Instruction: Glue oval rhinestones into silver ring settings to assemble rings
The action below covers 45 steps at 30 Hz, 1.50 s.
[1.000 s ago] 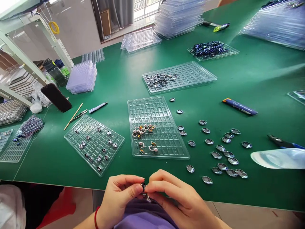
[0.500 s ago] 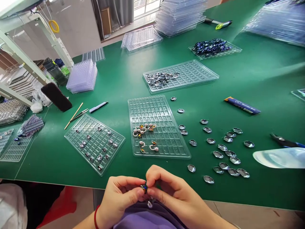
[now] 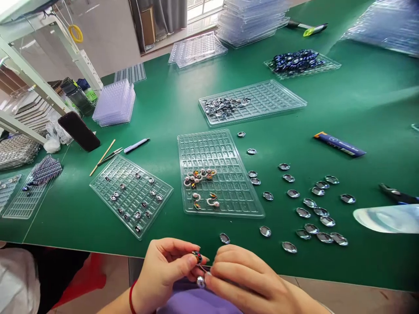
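Just over the table's near edge, my left hand (image 3: 170, 266) pinches a small jewelry piece (image 3: 197, 256) with a dark, many-coloured stone. A thin metal strand runs from it to the fingertips of my right hand (image 3: 245, 274), whose fingers are closed on that end. Below the strand sits a shiny silver bead (image 3: 200, 281); how it joins the rest is hidden by the fingers. A loose clear oval stone (image 3: 224, 238) lies on the table beyond my right hand. Farther out, a clear plastic tray (image 3: 222, 148) holds several curved pieces with silver balls and amber stones (image 3: 198, 176).
Many loose oval stones (image 3: 310, 229) lie on the right. A second tray (image 3: 163, 187) with small stones is at left, near a pen (image 3: 136, 145) and tweezers (image 3: 111, 156). Pliers (image 3: 397, 194), a glue tube (image 3: 339, 145) and a phone (image 3: 79, 131) also lie about.
My right hand has drawn down and right, away from the left fingertips, showing the thin strand. An oval stone behind it has come into sight. The view has shifted slightly.
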{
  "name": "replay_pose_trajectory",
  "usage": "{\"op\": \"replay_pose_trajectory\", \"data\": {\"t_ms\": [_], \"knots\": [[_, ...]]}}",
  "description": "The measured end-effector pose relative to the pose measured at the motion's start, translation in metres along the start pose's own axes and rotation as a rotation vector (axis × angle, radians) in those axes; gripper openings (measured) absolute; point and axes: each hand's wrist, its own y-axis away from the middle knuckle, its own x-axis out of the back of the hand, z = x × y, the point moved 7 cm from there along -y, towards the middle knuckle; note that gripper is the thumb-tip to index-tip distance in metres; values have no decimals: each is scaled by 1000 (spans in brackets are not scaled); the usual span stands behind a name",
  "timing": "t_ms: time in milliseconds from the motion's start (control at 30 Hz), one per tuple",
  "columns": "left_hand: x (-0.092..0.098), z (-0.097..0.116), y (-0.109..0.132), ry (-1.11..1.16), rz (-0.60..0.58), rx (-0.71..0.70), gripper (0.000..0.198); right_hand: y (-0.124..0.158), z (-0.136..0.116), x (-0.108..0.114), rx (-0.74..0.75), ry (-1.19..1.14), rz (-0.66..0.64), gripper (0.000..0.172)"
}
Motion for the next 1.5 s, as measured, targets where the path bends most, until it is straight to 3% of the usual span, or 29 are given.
{"op": "replay_pose_trajectory", "data": {"t_ms": [167,367,900,1100,1267,1333,1500], "knots": [[-3,3,6,-87,10,-35,23,13,-3,6,14,126,85,35],[-3,10,6,-134,36,-96,22,21,-2,-2,-59,184,77,22],[0,13,9,-337,89,-234,27,16,0,-5,-112,86,113,18],[-5,30,14,-543,99,-471,11,6,-2,-3,-141,82,135,16],[-12,43,17,-669,48,-652,17,-2,-1,-3,-194,58,109,16],[-11,40,15,-671,46,-616,16,-2,-2,-3,-191,61,103,18],[-5,22,5,-575,102,-365,7,9,0,-4,-296,34,65,20]]}}
